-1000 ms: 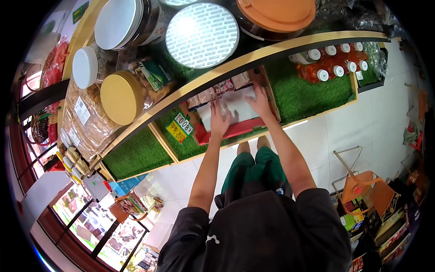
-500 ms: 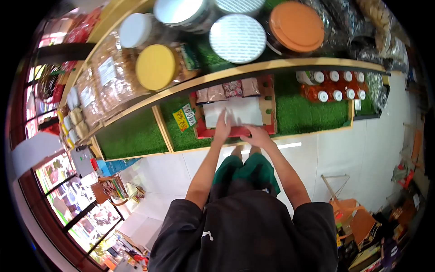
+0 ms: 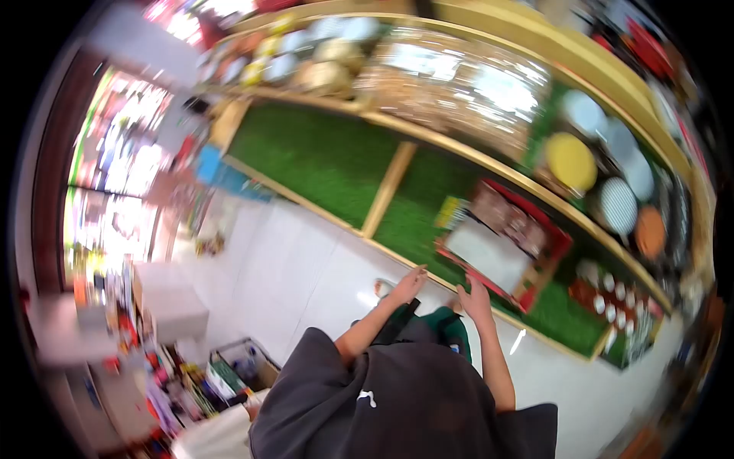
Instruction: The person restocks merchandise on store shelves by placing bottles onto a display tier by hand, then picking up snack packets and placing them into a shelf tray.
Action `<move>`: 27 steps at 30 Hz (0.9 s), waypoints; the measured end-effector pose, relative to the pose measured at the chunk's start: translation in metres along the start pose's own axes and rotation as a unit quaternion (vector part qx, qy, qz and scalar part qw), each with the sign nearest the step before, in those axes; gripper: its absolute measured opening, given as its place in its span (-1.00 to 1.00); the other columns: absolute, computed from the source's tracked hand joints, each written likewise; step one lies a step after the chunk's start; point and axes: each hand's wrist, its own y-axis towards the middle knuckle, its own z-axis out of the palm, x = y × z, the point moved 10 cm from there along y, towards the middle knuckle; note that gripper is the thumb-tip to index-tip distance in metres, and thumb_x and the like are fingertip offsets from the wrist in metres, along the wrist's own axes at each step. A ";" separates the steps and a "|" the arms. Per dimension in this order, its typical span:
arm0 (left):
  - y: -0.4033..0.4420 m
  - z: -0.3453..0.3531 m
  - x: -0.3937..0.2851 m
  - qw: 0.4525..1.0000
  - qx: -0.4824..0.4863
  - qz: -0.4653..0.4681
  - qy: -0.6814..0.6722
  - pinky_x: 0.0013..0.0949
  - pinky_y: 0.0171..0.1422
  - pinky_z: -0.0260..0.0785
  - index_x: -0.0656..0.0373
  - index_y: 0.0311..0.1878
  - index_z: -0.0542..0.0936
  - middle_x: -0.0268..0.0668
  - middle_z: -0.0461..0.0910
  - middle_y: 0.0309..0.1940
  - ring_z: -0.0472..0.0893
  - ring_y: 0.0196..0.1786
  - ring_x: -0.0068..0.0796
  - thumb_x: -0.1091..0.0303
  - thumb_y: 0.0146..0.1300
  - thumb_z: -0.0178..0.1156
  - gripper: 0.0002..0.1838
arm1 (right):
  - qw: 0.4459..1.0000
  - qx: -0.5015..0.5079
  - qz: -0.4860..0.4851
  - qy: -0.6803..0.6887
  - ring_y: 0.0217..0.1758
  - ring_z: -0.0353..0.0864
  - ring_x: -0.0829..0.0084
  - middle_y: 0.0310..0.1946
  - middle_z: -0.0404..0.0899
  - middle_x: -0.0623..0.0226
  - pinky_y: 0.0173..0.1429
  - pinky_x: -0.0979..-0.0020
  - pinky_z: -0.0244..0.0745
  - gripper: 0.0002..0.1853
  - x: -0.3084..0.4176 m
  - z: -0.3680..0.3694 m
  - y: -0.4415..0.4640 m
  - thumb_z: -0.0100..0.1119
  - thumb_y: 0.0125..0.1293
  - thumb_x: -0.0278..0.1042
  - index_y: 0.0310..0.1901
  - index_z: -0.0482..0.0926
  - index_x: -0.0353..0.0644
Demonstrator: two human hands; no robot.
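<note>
My left hand (image 3: 409,285) is in the air by the front edge of the lower shelf, fingers stretched out and holding nothing. My right hand (image 3: 475,298) is just in front of the red cardboard box (image 3: 489,284), its fingers apart and empty; whether it touches the box I cannot tell. Inside the box lie a white sheet (image 3: 488,252) and several brownish-pink packets (image 3: 506,215) along the back. A yellow and white price card (image 3: 451,212) is at the box's left side. Motion blurs the view.
Green turf (image 3: 313,157) lines the lower shelf, split by a wooden divider (image 3: 388,191). Bottles with white caps (image 3: 609,283) stand right of the box. Jars with yellow lids (image 3: 570,161) and shiny plastic packs (image 3: 451,76) fill the upper shelf. A crate (image 3: 245,363) sits lower left.
Both hands have come out of the box and back towards my body. The view has swung left, so the shelf now slants and the box appears further right.
</note>
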 end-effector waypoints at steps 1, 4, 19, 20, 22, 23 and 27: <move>-0.015 -0.025 0.019 0.998 0.005 -0.066 -0.013 -0.30 0.04 0.34 0.22 0.22 0.23 -0.04 0.45 0.02 0.51 -0.07 -0.16 0.12 0.31 -0.07 -0.49 | 1.000 0.024 -0.007 0.006 -0.04 0.51 0.12 -0.12 0.52 0.01 0.06 0.25 0.38 -0.54 0.023 0.025 0.005 0.15 0.10 -0.18 -0.02 0.45 -0.31; -0.026 -0.074 0.167 0.985 -0.040 -0.056 -0.158 -0.27 0.05 0.33 0.14 0.23 0.24 -0.13 0.47 0.03 0.50 -0.01 -0.22 0.04 0.32 -0.15 -0.49 | 0.983 0.173 0.005 0.056 -0.05 0.53 0.16 -0.15 0.53 0.03 0.06 0.29 0.38 -0.55 0.098 0.106 0.017 0.15 0.11 -0.17 -0.03 0.47 -0.31; -0.324 -0.278 0.407 0.673 -0.539 -0.259 -0.435 -0.36 -0.28 0.41 0.21 -0.05 0.43 -0.18 0.59 -0.31 0.57 -0.34 -0.38 0.09 0.23 -0.01 -0.61 | 0.904 0.428 -0.002 -0.012 -0.42 0.52 0.48 -0.37 0.57 0.28 -0.36 0.44 0.43 -0.67 0.175 0.447 0.123 0.11 0.16 -0.19 -0.22 0.56 -0.34; -0.342 -0.257 0.438 0.707 -0.550 -0.290 -0.337 -0.42 -0.51 0.34 0.24 -0.14 0.45 -0.20 0.58 -0.44 0.51 -0.51 -0.46 0.11 0.23 -0.06 -0.64 | 0.899 0.434 -0.009 -0.059 -0.50 0.49 0.47 -0.44 0.55 0.30 -0.43 0.43 0.40 -0.70 0.136 0.457 0.139 0.11 0.15 -0.20 -0.29 0.55 -0.33; -0.374 -0.190 0.472 0.652 -0.480 -0.419 -0.410 -0.25 -0.35 0.40 0.33 -0.30 0.51 -0.10 0.56 -0.49 0.56 -0.47 -0.28 0.18 0.12 -0.03 -0.65 | 0.874 0.451 -0.016 -0.179 -0.65 0.43 0.42 -0.60 0.47 0.31 -0.57 0.40 0.34 -0.72 0.078 0.458 0.156 0.12 0.11 -0.19 -0.48 0.50 -0.30; -0.381 -0.165 0.480 0.665 -0.434 -0.441 -0.418 -0.18 -0.30 0.41 0.33 -0.29 0.52 -0.02 0.57 -0.43 0.58 -0.40 -0.21 0.13 0.13 -0.09 -0.60 | 0.865 0.479 0.106 -0.108 -0.48 0.55 0.29 -0.54 0.54 0.12 -0.36 0.21 0.45 -0.61 -0.038 0.484 0.174 0.04 0.14 -0.05 -0.36 0.54 -0.30; -0.385 -0.154 0.458 0.848 -0.281 -0.377 -0.244 -0.13 -0.21 0.41 0.30 -0.24 0.53 0.05 0.54 -0.26 0.56 -0.32 -0.11 0.14 0.12 -0.04 -0.62 | 0.848 0.383 0.288 -0.226 -0.34 0.52 0.14 -0.46 0.53 0.13 -0.23 0.17 0.40 -0.52 0.107 0.400 0.123 0.18 0.10 -0.08 -0.21 0.50 -0.45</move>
